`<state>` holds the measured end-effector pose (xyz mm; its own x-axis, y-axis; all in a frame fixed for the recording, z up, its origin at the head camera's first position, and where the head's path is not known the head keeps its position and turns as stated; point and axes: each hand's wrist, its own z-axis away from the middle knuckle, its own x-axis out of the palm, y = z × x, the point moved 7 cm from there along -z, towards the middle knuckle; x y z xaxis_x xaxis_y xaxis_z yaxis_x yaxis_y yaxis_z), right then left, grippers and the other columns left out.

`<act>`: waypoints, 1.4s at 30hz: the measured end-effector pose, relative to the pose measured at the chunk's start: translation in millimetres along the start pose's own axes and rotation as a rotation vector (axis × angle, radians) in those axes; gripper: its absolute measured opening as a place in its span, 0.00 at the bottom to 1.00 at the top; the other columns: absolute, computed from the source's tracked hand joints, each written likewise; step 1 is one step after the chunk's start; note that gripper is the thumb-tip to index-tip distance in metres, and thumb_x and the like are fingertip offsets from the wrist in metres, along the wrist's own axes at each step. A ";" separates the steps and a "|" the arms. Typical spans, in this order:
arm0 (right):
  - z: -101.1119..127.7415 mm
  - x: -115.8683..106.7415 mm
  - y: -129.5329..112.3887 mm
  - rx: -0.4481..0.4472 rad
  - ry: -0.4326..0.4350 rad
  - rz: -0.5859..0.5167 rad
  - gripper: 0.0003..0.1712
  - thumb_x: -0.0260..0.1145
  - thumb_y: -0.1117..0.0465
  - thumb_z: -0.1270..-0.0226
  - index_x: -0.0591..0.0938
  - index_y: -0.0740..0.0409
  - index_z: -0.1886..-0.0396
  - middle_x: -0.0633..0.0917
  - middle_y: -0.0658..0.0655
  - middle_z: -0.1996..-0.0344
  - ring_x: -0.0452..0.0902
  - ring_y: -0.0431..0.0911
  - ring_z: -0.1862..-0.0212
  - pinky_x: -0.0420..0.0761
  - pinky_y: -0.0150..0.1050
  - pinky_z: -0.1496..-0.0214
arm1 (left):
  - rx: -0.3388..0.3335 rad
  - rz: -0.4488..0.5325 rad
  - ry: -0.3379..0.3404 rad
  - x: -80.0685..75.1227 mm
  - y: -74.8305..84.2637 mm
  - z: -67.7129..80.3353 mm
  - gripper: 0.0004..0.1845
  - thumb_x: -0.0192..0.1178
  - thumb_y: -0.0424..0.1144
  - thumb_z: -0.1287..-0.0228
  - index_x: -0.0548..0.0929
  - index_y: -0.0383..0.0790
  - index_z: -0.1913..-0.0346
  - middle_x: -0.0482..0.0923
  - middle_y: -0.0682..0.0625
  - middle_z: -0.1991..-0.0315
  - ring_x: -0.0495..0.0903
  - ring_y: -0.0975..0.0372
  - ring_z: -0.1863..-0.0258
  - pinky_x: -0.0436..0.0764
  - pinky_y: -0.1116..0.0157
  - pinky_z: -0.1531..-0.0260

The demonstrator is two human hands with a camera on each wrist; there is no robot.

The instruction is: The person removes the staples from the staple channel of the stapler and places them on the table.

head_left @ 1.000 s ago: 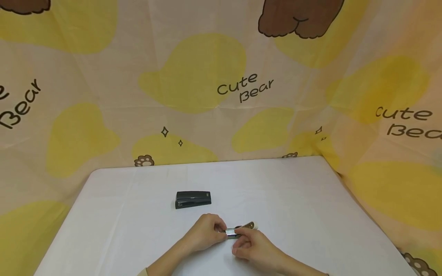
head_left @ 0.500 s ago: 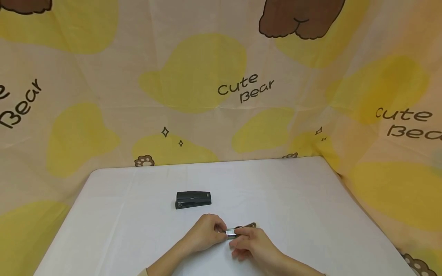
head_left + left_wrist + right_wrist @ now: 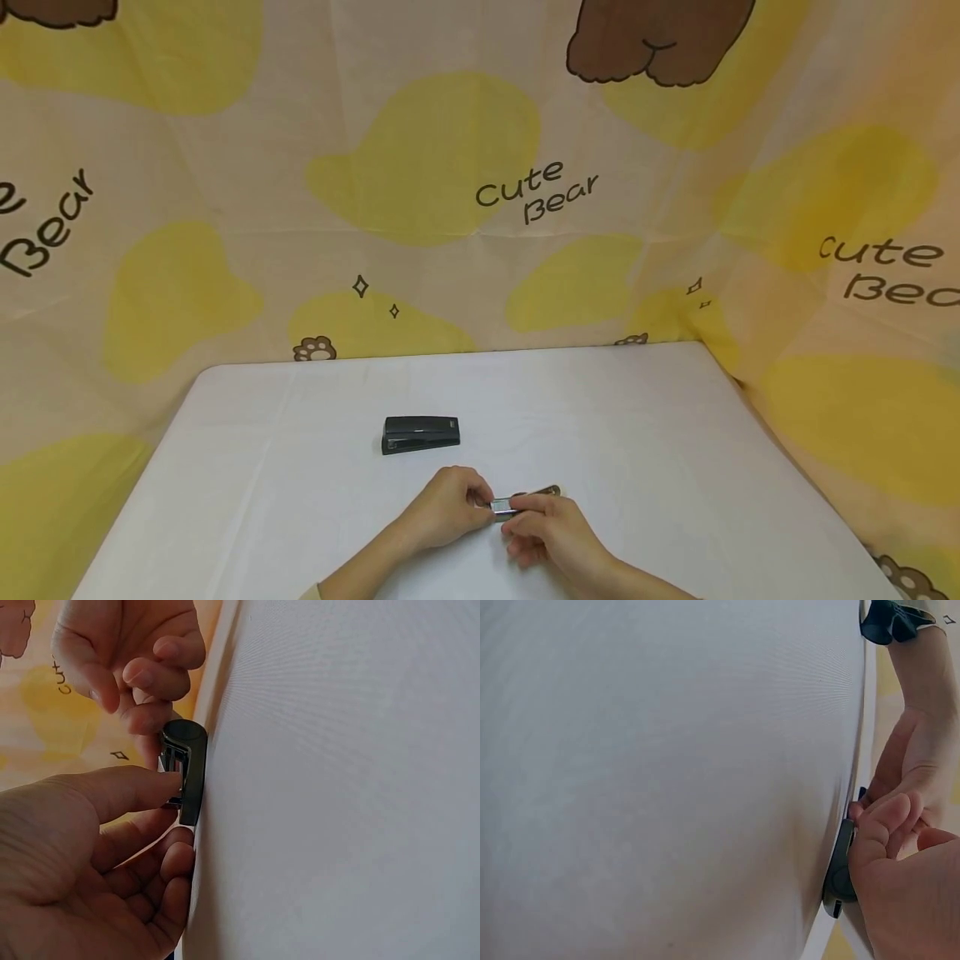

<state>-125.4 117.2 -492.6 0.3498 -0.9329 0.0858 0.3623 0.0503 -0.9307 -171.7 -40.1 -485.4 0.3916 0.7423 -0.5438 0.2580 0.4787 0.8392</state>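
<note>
Between the hands is a small dark green stapler (image 3: 196,769). Its cover is swung up, and the silvery metal top (image 3: 501,505) shows in the head view. My left hand (image 3: 453,510) pinches its left end between thumb and fingers. From the right, my right hand (image 3: 564,533) reaches over the other part, one finger along the metal. In the left wrist view the right thumb (image 3: 105,691) stands off from it. The rounded end of the stapler (image 3: 843,881) shows low over the cloth in the right wrist view. My right hand hides part of it.
A larger black stapler (image 3: 422,435) lies on the white-covered table (image 3: 637,417), behind and left of the hands. Patterned cloth walls (image 3: 420,167) with yellow patches and lettering rise at the back and sides.
The right fingers shift slightly over the small stapler, and a pale bit seen by its raised end one second ago is now out of sight. Left hand and black stapler stay put.
</note>
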 end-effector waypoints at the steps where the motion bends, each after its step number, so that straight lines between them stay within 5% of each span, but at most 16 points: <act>1: -0.2 -0.1 0.1 -0.003 0.005 -0.003 0.35 0.63 0.66 0.31 0.66 0.85 0.33 0.88 0.57 0.60 0.83 0.42 0.66 0.84 0.35 0.64 | -0.002 0.000 -0.002 0.1 0.1 -0.2 0.05 0.75 0.31 0.46 0.89 0.40 0.66 0.78 0.61 0.72 0.74 0.70 0.70 0.75 0.69 0.68; 22: -8.9 2.8 2.1 -0.075 0.194 0.076 0.15 0.67 0.66 0.27 0.79 0.75 0.50 0.89 0.59 0.70 0.82 0.40 0.77 0.78 0.28 0.77 | 0.002 -0.002 0.008 1.4 -1.6 -0.1 0.05 0.75 0.32 0.46 0.89 0.41 0.67 0.77 0.62 0.73 0.73 0.70 0.71 0.75 0.69 0.68; 42: -11.7 2.7 1.8 -0.065 0.209 0.137 0.10 0.67 0.67 0.27 0.81 0.71 0.54 0.89 0.56 0.72 0.80 0.39 0.79 0.73 0.28 0.80 | 0.015 -0.017 0.019 0.9 -1.1 0.6 0.04 0.74 0.31 0.46 0.89 0.41 0.67 0.77 0.62 0.73 0.73 0.70 0.71 0.75 0.69 0.68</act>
<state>-134.0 110.5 -498.2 0.2034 -0.9727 -0.1117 0.2647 0.1645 -0.9502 -171.1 -40.2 -486.8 0.3705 0.7430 -0.5574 0.2776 0.4841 0.8298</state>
